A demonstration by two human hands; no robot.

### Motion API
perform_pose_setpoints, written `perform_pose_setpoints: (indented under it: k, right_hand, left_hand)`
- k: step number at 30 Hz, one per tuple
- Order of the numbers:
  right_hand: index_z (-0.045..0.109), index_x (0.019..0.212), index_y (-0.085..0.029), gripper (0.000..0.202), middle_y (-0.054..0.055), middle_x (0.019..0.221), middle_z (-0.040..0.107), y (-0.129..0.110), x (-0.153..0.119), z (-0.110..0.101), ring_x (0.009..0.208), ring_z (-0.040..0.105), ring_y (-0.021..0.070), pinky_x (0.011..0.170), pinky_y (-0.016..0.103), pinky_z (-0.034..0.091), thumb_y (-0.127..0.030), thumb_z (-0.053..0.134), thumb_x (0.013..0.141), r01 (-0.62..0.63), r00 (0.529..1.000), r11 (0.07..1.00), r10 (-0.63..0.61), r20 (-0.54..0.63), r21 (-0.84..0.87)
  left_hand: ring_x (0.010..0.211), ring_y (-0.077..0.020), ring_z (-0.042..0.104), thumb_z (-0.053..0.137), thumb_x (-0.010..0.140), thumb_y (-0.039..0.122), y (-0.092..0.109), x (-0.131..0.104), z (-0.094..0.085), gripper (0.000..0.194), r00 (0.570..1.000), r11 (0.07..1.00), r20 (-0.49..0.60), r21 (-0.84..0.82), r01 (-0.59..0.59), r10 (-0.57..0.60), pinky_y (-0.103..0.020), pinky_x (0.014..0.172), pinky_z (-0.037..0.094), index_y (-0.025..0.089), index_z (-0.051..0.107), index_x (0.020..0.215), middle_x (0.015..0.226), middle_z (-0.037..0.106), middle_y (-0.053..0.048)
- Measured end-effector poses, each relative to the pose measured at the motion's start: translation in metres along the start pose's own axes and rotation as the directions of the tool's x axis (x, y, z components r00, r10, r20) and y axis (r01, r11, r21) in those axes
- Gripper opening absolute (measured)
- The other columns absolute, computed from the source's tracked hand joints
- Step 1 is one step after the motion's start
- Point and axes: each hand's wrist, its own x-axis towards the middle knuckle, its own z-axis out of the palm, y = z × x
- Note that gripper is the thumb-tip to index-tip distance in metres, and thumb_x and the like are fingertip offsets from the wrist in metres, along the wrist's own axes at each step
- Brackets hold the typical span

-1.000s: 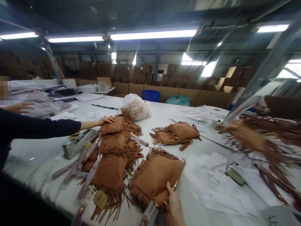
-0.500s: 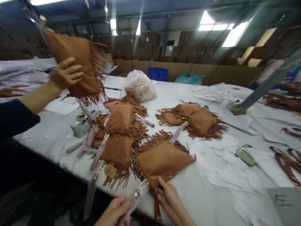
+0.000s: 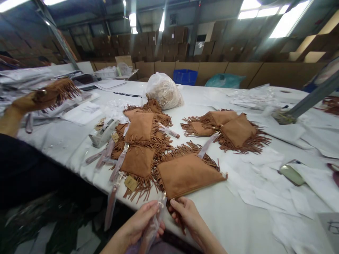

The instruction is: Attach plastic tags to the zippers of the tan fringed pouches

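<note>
A brown fringed pouch [image 3: 188, 173] lies flat before me, its near corner at my hands. My left hand [image 3: 148, 220] is closed on a plastic-wrapped strap [image 3: 151, 231] whose metal clasp meets that corner. Close beside it, my right hand [image 3: 186, 213] pinches the pouch's corner, where a narrow leather tassel or zip pull hangs down; the fingertips partly hide what they grip. To the left, several more fringed pouches [image 3: 140, 160] are heaped with wrapped straps and a tan tag [image 3: 130, 183]. Another group of fringed pouches [image 3: 237, 130] rests farther right.
A co-worker's hand [image 3: 22, 102] holds a fringed pouch [image 3: 54, 93] at the left. A grey tape dispenser [image 3: 103, 133] stands by the heap. Behind sits a stuffed plastic bag [image 3: 164, 91]. White sheets, a green phone-like object [image 3: 292, 173] and a metal post [image 3: 314, 95] are at the right.
My hands have come closer together, bringing the strap's clasp up to the pouch corner. The co-worker's raised pouch has moved down and left. My view has shifted slightly.
</note>
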Motion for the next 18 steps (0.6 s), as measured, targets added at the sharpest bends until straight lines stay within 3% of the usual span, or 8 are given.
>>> perform_pose_setpoints:
  k: [4, 7, 9, 11, 14, 15, 16, 18]
  right_hand:
    - [0.059, 0.063, -0.015, 0.04, 0.001, 0.053, 0.059, -0.006, -0.004, -0.024, 0.042, 0.048, 0.0099, 0.042, 0.021, 0.031, -0.051, 0.053, 0.079, 0.149, 0.989, 0.905, -0.137, 0.059, -0.398]
    - [0.061, 0.062, -0.017, 0.04, 0.005, 0.06, 0.064, -0.012, -0.014, -0.052, 0.055, 0.059, 0.0178, 0.052, 0.026, 0.039, -0.045, 0.043, 0.085, 0.202, 0.956, 0.646, -0.294, 0.004, -0.736]
    - [0.065, 0.069, -0.018, 0.04, 0.008, 0.071, 0.069, -0.022, -0.016, -0.064, 0.069, 0.064, 0.0221, 0.062, 0.029, 0.043, -0.04, 0.037, 0.088, 0.206, 0.914, 0.444, -0.406, 0.009, -0.872]
    - [0.067, 0.086, -0.018, 0.035, 0.01, 0.084, 0.071, -0.048, -0.013, -0.06, 0.079, 0.066, 0.0227, 0.069, 0.029, 0.044, -0.033, 0.036, 0.09, 0.23, 0.884, 0.287, -0.46, 0.077, -0.93]
    - [0.062, 0.111, -0.017, 0.03, 0.01, 0.085, 0.071, -0.13, -0.013, -0.014, 0.076, 0.066, 0.0219, 0.066, 0.028, 0.044, -0.023, 0.045, 0.087, 0.329, 0.842, 0.007, -0.455, 0.29, -0.944]
    - [0.059, 0.115, -0.017, 0.032, 0.009, 0.08, 0.07, -0.166, -0.017, 0.007, 0.072, 0.066, 0.0217, 0.063, 0.028, 0.043, -0.022, 0.047, 0.086, 0.381, 0.806, -0.088, -0.456, 0.377, -0.92]
    - [0.057, 0.118, -0.017, 0.032, 0.008, 0.079, 0.07, -0.203, -0.023, 0.027, 0.071, 0.065, 0.0208, 0.063, 0.028, 0.043, -0.023, 0.046, 0.088, 0.443, 0.723, -0.154, -0.521, 0.454, -0.883]
    - [0.051, 0.125, -0.016, 0.036, 0.006, 0.085, 0.068, -0.264, -0.041, 0.055, 0.074, 0.063, 0.0174, 0.067, 0.027, 0.044, -0.024, 0.044, 0.091, 0.565, 0.469, -0.215, -0.711, 0.525, -0.797]
  left_hand:
    - [0.048, -0.0149, 0.06, 0.062, 0.076, 0.058, -0.003, 0.024, 0.0, 0.047, 0.999, 1.0, -0.048, -0.018, 0.012, -0.013, -0.019, 0.043, 0.041, 0.018, 0.046, 0.095, 0.066, 0.066, -0.004]
    - [0.052, -0.0134, 0.061, 0.067, 0.072, 0.05, 0.0, 0.029, -0.003, 0.042, 0.998, 1.0, -0.066, -0.02, -0.015, 0.014, -0.02, 0.046, 0.044, 0.016, 0.048, 0.089, 0.068, 0.067, -0.005]
    - [0.053, -0.0134, 0.061, 0.07, 0.07, 0.045, 0.005, 0.026, -0.005, 0.039, 0.997, 1.0, -0.074, 0.013, -0.027, 0.028, -0.019, 0.045, 0.044, 0.015, 0.051, 0.085, 0.067, 0.067, -0.006]
    - [0.046, -0.0113, 0.057, 0.072, 0.067, 0.042, 0.011, 0.021, -0.008, 0.037, 0.996, 0.998, -0.083, 0.052, -0.033, 0.037, -0.016, 0.039, 0.037, 0.014, 0.053, 0.082, 0.064, 0.066, -0.006]
    - [0.036, -0.0071, 0.048, 0.074, 0.064, 0.041, 0.019, 0.017, -0.008, 0.039, 0.995, 0.992, -0.086, 0.119, -0.03, 0.041, -0.015, 0.032, 0.027, 0.014, 0.054, 0.082, 0.063, 0.066, -0.004]
    - [0.035, -0.0064, 0.046, 0.075, 0.064, 0.043, 0.02, 0.016, -0.008, 0.04, 0.996, 0.99, -0.084, 0.139, -0.029, 0.041, -0.015, 0.031, 0.026, 0.014, 0.054, 0.082, 0.063, 0.066, -0.004]
    - [0.034, -0.0058, 0.044, 0.075, 0.063, 0.044, 0.022, 0.015, -0.008, 0.042, 0.996, 0.987, -0.08, 0.156, -0.029, 0.042, -0.015, 0.031, 0.025, 0.014, 0.054, 0.083, 0.064, 0.066, -0.003]
    - [0.032, -0.0049, 0.042, 0.075, 0.062, 0.047, 0.023, 0.013, -0.008, 0.046, 0.997, 0.983, -0.065, 0.178, -0.04, 0.052, -0.015, 0.03, 0.022, 0.014, 0.055, 0.087, 0.066, 0.066, -0.002]
